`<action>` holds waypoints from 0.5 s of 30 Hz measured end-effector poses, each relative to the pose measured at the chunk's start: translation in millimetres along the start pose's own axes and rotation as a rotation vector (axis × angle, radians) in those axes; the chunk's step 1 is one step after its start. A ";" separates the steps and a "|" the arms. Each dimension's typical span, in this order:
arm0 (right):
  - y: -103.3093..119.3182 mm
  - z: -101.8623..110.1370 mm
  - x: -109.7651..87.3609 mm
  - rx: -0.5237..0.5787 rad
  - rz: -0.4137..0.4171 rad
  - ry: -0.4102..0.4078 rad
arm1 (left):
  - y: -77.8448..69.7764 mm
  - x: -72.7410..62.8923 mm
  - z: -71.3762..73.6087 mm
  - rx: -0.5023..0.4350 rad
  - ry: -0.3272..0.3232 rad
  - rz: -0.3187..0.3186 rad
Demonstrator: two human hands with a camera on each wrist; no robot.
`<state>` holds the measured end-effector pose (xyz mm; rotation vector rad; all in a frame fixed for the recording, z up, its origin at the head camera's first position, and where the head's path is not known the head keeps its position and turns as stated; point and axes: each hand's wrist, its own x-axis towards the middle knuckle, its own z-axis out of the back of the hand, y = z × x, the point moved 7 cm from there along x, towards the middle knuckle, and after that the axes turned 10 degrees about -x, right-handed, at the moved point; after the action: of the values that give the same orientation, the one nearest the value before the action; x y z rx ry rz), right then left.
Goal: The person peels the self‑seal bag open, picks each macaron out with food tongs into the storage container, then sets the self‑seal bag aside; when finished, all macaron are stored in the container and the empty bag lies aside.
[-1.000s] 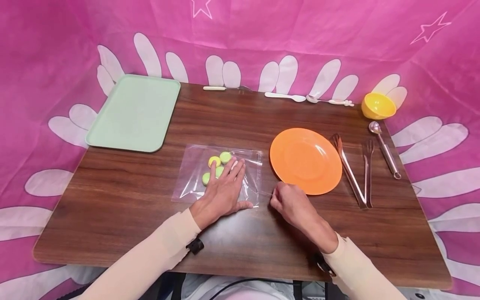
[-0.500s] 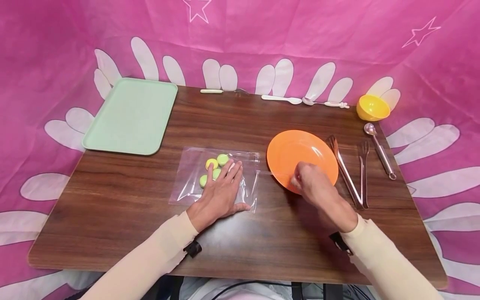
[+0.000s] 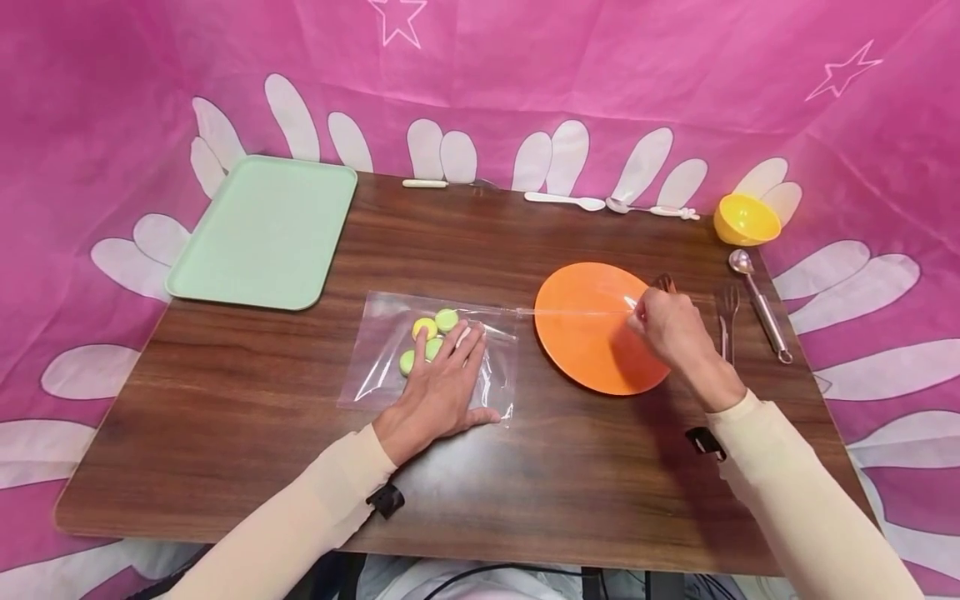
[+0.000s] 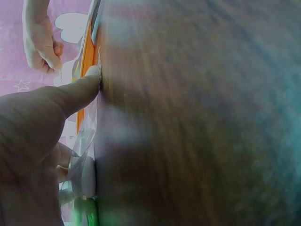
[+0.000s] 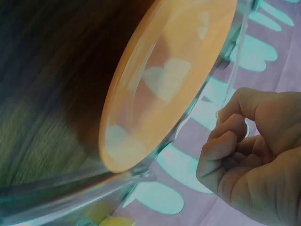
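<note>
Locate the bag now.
Head view, just left of centre: the bag lies on the table beneath the left hand, the plate to its right.

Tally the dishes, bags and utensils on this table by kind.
Clear plastic bag: 1
Round orange plate: 1
Pale green rectangular tray: 1
Round yellow bowl: 1
Pair of metal tongs: 1
Long-handled metal scoop: 1
Slender white-handled utensils: 3
Total: 9
</note>
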<state>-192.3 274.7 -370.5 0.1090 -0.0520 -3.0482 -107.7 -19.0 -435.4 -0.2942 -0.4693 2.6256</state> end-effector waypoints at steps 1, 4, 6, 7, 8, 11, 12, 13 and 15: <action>-6.3 0.8 1.5 0.002 -0.023 -0.002 | -0.5 0.6 0.0 0.001 0.000 -0.001; -25.9 6.1 3.9 0.011 -0.088 -0.019 | -1.9 1.4 0.5 -0.002 0.002 -0.003; -37.7 10.2 3.1 0.020 -0.127 -0.025 | -2.7 1.5 0.6 -0.004 0.003 -0.004; -42.8 12.0 1.8 0.024 -0.137 -0.025 | -2.9 1.6 0.5 -0.006 0.004 -0.005; -47.1 14.2 0.1 0.028 -0.144 -0.031 | -3.1 1.6 0.4 -0.008 0.004 -0.006; -56.7 18.6 -8.0 0.043 -0.168 -0.032 | -2.4 2.1 -0.2 -0.012 0.008 0.000; -58.2 19.6 -11.9 0.043 -0.170 -0.038 | -1.9 2.4 -0.5 -0.016 0.009 0.003; -58.5 20.6 -16.6 0.044 -0.163 -0.047 | -1.4 3.0 -0.7 -0.020 0.006 0.004; -56.3 20.1 -27.9 0.061 -0.154 -0.050 | 0.1 4.6 -1.5 -0.028 0.012 0.013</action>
<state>-171.1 333.9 -350.6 0.0435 -0.1466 -3.2035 -111.4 -16.5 -437.4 -0.3229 -0.5027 2.6298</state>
